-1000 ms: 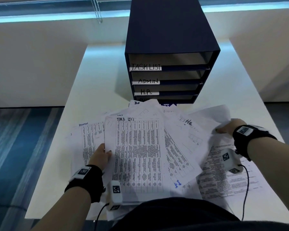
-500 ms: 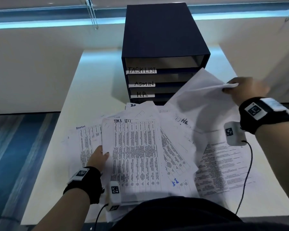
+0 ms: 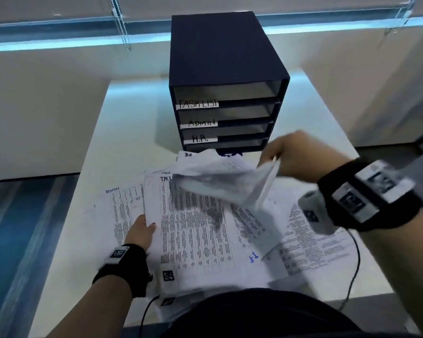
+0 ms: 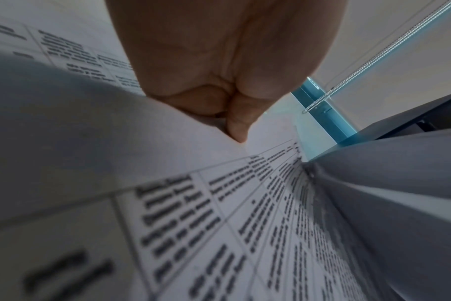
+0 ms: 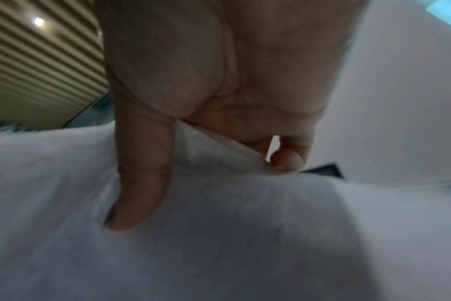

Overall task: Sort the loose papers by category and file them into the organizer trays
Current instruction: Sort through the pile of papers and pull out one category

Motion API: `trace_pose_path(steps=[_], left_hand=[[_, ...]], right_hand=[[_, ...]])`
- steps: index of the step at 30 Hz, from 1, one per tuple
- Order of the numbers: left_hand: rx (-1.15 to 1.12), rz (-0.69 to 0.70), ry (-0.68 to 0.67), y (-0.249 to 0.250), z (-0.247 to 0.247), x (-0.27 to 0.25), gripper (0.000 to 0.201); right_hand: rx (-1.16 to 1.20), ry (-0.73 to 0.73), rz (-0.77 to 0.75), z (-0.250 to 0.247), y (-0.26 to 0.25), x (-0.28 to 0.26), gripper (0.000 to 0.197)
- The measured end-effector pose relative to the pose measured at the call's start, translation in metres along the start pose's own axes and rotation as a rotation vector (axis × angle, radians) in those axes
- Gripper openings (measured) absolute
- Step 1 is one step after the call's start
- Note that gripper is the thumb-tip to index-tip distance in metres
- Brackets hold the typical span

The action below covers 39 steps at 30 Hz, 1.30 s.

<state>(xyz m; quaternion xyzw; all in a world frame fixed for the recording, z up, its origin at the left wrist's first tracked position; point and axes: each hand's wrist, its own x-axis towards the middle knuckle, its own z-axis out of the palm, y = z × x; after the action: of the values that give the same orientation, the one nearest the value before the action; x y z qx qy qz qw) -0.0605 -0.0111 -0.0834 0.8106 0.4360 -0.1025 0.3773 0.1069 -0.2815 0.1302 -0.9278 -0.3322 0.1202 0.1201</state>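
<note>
A dark blue organizer [image 3: 220, 57] stands at the back of the white table [image 3: 122, 132], its trays labelled TASK LIST [image 3: 197, 103], ADMIN [image 3: 202, 123] and H.R. [image 3: 200, 139]. Several printed papers [image 3: 303, 230] lie fanned out in front of it. My left hand [image 3: 142, 230] pinches the left edge of a table-printed sheet headed with a handwritten task-list title [image 3: 191, 230]; thumb on top [image 4: 234, 126]. My right hand [image 3: 288, 154] holds a blank-side-up sheet [image 3: 220, 181] in the air above the pile, thumb [image 5: 139, 183] pressing its edge.
Walls flank the table on both sides. A blind cord [image 3: 122, 25] hangs at the back left. Cables [image 3: 352, 276] run from both wrist cameras over the table's near edge. Blue striped carpet [image 3: 22, 240] lies on the left.
My right hand lifted a sheet from the right side of the pile, raised it, then swung it left and down over the middle. The left hand kept its hold.
</note>
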Motion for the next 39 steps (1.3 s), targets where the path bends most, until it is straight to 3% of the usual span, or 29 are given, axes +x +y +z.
trace_pose_path(steps=[3,6,9,15,20,23,26,28,31,33,35,39], left_hand=[[0.026,0.0,0.007,0.002,-0.001,-0.002,0.036],[0.003,-0.011,0.013,0.0,-0.002,-0.004,0.036],[-0.038,-0.01,0.021,-0.005,-0.004,-0.003,0.032],[-0.116,-0.007,0.036,-0.006,-0.006,-0.003,0.035],[-0.138,0.039,0.044,-0.005,-0.012,-0.002,0.038],[-0.196,0.054,0.043,-0.004,-0.014,0.0,0.038],[-0.267,0.094,0.004,-0.002,-0.016,0.004,0.039],[-0.276,0.111,-0.006,0.001,-0.018,0.005,0.04],[-0.282,0.125,0.005,0.009,-0.019,0.005,0.037],[-0.3,0.123,0.037,0.014,-0.022,0.006,0.036],[-0.283,0.117,0.086,0.016,-0.027,0.008,0.035],[-0.219,0.071,0.18,0.015,-0.039,0.009,0.032]], right_hand=[[-0.187,-0.306,-0.102,0.058,-0.009,-0.005,0.017],[-0.182,-0.568,-0.119,0.097,-0.004,-0.014,0.033],[-0.147,-0.677,-0.077,0.111,0.005,-0.016,0.045],[0.106,-0.617,0.12,0.105,0.035,-0.001,0.057],[0.323,-0.239,0.405,0.119,0.069,0.012,0.035],[0.465,-0.243,0.468,0.131,0.078,0.012,0.058],[0.526,-0.175,0.462,0.143,0.08,0.016,0.063],[0.558,-0.122,0.463,0.149,0.08,0.02,0.054],[0.82,-0.008,0.531,0.152,0.084,0.028,0.025],[0.907,0.075,0.574,0.149,0.096,0.033,0.015],[0.83,0.108,0.604,0.143,0.111,0.034,0.021],[0.389,-0.049,0.716,0.139,0.136,0.024,0.038]])
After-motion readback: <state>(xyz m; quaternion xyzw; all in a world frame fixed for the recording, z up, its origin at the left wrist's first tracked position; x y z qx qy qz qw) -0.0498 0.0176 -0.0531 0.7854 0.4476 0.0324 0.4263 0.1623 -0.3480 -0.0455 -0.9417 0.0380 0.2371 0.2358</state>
